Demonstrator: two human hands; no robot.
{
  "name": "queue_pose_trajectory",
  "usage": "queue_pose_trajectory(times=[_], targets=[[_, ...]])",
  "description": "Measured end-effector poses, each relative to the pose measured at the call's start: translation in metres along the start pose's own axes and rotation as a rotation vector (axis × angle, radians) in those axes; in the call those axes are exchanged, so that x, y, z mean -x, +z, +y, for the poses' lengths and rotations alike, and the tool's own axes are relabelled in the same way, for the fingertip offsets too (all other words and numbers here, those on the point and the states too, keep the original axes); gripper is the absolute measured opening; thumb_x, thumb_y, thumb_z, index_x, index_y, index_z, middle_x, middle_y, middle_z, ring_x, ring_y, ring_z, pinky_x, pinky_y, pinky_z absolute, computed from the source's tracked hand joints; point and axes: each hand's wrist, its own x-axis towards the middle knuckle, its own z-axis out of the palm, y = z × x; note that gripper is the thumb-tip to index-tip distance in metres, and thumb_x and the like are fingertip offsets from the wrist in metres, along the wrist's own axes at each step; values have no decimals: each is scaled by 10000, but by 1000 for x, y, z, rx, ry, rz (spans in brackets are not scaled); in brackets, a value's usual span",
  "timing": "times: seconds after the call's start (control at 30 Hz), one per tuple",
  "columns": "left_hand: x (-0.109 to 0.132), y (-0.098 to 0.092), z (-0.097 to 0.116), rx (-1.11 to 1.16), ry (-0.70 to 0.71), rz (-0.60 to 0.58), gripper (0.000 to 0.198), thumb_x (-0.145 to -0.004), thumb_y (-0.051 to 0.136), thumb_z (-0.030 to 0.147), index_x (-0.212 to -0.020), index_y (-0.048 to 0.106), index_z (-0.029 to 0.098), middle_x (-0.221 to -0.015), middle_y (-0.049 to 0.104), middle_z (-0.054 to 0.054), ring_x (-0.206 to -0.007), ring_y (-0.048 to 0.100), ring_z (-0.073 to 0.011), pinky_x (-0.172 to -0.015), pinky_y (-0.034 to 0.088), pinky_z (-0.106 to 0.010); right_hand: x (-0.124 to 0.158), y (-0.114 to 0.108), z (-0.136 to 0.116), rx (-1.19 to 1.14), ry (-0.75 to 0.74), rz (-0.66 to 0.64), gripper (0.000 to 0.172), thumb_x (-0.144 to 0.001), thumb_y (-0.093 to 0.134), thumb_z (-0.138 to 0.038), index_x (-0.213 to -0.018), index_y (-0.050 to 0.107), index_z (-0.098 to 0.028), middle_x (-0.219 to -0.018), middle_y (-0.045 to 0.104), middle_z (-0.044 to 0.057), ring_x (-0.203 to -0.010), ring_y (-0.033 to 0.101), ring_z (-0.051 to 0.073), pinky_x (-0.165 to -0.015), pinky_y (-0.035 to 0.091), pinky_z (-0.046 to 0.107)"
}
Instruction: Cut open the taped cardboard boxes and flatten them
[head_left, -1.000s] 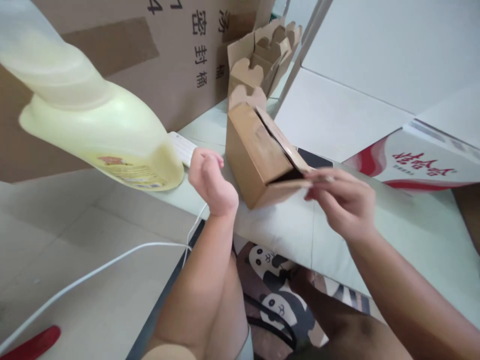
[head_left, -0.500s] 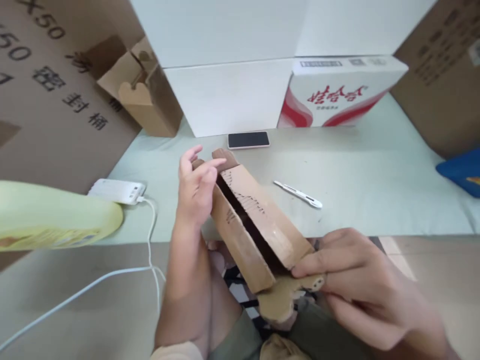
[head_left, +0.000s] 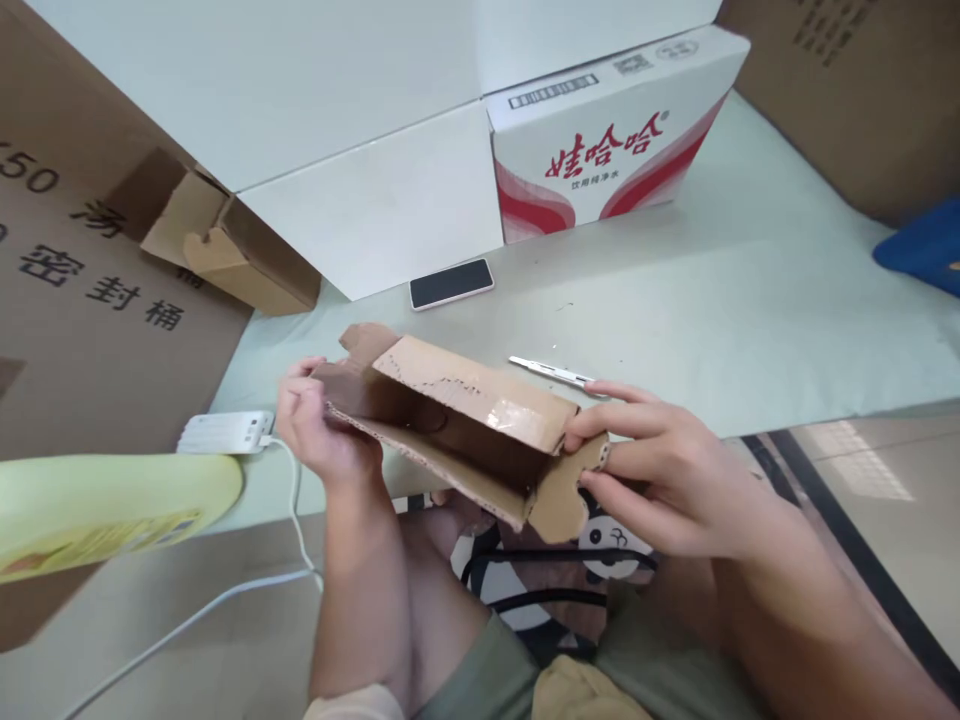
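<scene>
Between my hands I hold a small brown cardboard box (head_left: pixel 480 395), its long top side gaping so that the dark inside shows. Pen lines run along its upper panel, beside a shiny strip that looks like clear tape. My left hand (head_left: pixel 322 425) is closed round the left end, thumb on the end flap. At the other end, the fingers of my right hand (head_left: pixel 652 465) pinch the notched right flap (head_left: pixel 562 500). Just beyond the box lies a white craft knife (head_left: pixel 551 372) on the table, its near end partly behind my right forefinger.
A phone (head_left: pixel 451 284) lies before white boxes (head_left: pixel 375 215) and a red-and-white carton (head_left: pixel 600 165). On the left are another small cardboard box (head_left: pixel 259 270), a power bank (head_left: pixel 225 432) with a cable, and a yellow-green bottle-like container (head_left: pixel 120 505). Something blue (head_left: pixel 922 250) sits at the right.
The box has turned closer to level and its top gap has widened. My left hand, earlier with fingers raised, now grips the left end. My right hand has moved up slightly. The view has shifted.
</scene>
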Motion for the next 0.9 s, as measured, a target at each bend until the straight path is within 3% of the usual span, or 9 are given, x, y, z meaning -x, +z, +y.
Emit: queue_pose_trajectory(times=[0.1,0.3,0.4,0.53,0.63,0.73,0.83,0.9], targets=[[5,-1,-1,34,-22,40,264,-693,599,308,-586,381,206,-754,550,-24,-793,543,-188,-832,455,-356,1,3,11,-3,12,45,327,-890,590,-133,-582,502,-200,-886,794,11,-727,745,130,-964,526,404],[11,-4,0,104,-90,-41,295,-756,559,375,-663,321,227,-693,559,-15,-733,577,-204,-793,480,-392,0,2,19,1,-14,81,334,-869,593,-123,-552,543,-212,-967,825,79,-704,750,159,-627,557,306],[10,-6,0,57,-116,-20,319,-750,550,423,-670,305,235,-660,494,5,-721,580,-198,-815,507,-396,2,3,21,4,-18,127,321,-863,600,-122,-560,576,-224,-1128,813,109,-765,781,201,-627,595,330],[10,-11,1,29,-192,-101,314,-765,525,499,-688,352,248,-674,589,-7,-794,675,-241,-921,543,-467,5,11,24,-79,55,193,204,-882,597,-138,-723,685,-230,-1383,709,132,-1164,749,317,-839,655,410],[14,-12,-1,34,-189,-134,297,-786,517,526,-695,424,259,-610,616,-12,-754,692,-253,-927,557,-484,4,21,26,-143,132,238,176,-941,557,-152,-849,670,-251,-1124,786,111,-1283,687,330,-991,623,479],[18,-12,-4,38,-168,-217,266,-792,578,492,-703,503,253,-603,643,-22,-765,696,-252,-903,564,-459,-1,33,28,-193,163,258,139,-973,548,-149,-967,603,-278,-803,731,32,-1206,730,289,-818,669,396],[21,-11,-7,-3,-137,-274,213,-762,660,430,-714,577,240,-650,676,-32,-822,699,-248,-897,560,-431,-4,44,30,-182,238,287,99,-977,582,-180,-996,573,-277,-861,723,44,-1255,701,289,-563,603,270],[21,-10,-8,-19,-112,-271,206,-748,691,419,-720,603,235,-674,677,-35,-828,693,-245,-883,560,-421,-4,47,32,-159,264,331,60,-978,595,-210,-979,579,-267,-948,734,63,-1201,716,282,-550,585,268]])
